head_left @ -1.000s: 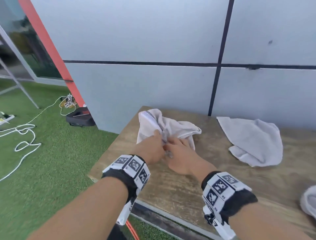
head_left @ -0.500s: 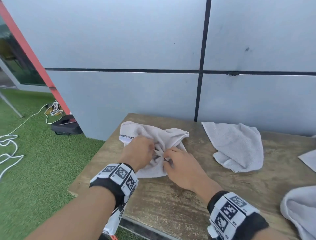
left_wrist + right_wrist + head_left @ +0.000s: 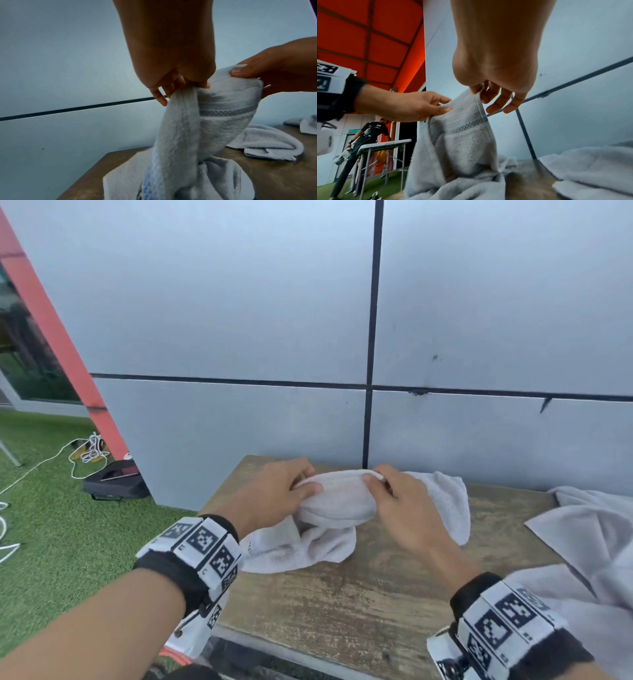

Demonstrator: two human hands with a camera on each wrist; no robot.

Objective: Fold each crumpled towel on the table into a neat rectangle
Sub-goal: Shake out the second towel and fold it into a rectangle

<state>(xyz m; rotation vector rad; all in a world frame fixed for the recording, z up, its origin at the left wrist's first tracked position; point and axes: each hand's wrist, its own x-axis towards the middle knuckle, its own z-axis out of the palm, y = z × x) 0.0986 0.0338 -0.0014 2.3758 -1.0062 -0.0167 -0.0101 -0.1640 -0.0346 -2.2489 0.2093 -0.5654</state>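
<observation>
- Setting: wooden table pushed against a grey panelled wall, green turf to its left side.
- Item in work: pale towel, near the table's far-left corner. Its upper hem is lifted off the wood and stretched roughly level, left to right, along the far edge; the rest hangs twisted, with the lower folds bunched on the table.
- Left hand: at the left end of the raised hem. Thumb and curled fingers pinch the cloth at the top of the twist.
- Right hand: at the right end of the same hem. Thumb and forefinger nip the edge; the other fingers hang loosely extended, touching nothing.
- Governing relation: the hem spans between the two pinches, hands close together, both equally near. By my judgement, the coming move calls for drawing them apart along the hem to shake out the twist.
- Other stock: second towel, crumpled, just behind the right hand by the far edge; further towels toward the right edge, unfolded.
</observation>
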